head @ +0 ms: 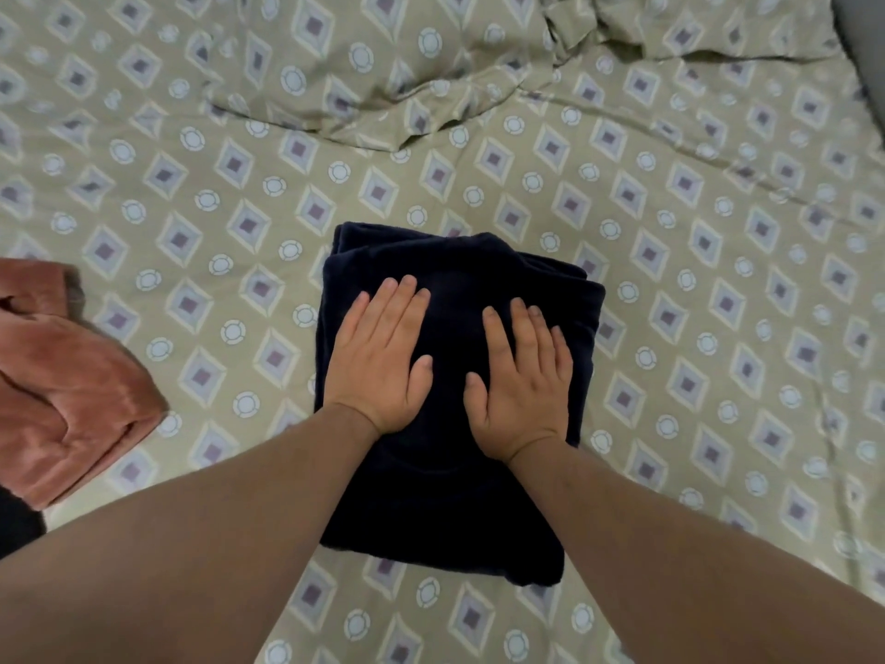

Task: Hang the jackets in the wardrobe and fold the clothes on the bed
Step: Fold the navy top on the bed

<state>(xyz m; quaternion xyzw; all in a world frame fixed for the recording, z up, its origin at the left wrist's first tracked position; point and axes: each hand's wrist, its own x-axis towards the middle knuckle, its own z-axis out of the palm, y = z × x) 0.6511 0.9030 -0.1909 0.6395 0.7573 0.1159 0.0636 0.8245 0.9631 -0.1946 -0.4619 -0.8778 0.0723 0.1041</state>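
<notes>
Hands [378, 361] [522, 381] flat on navy garment [450, 496] | rust cloth [62, 400] left — apart

Two grips are showing, the left grip [380, 359] and the right grip [522, 376], both resting on one folded navy garment [455, 496]. One rust-pink garment [62, 400] is lying crumpled at the left edge, bringing the clothes to two, and one dark patch [17, 524] below it is showing too little to be named. One bed [694, 328] is carrying them all, with one grey shape [867, 55] peeking in at the top right corner.
</notes>
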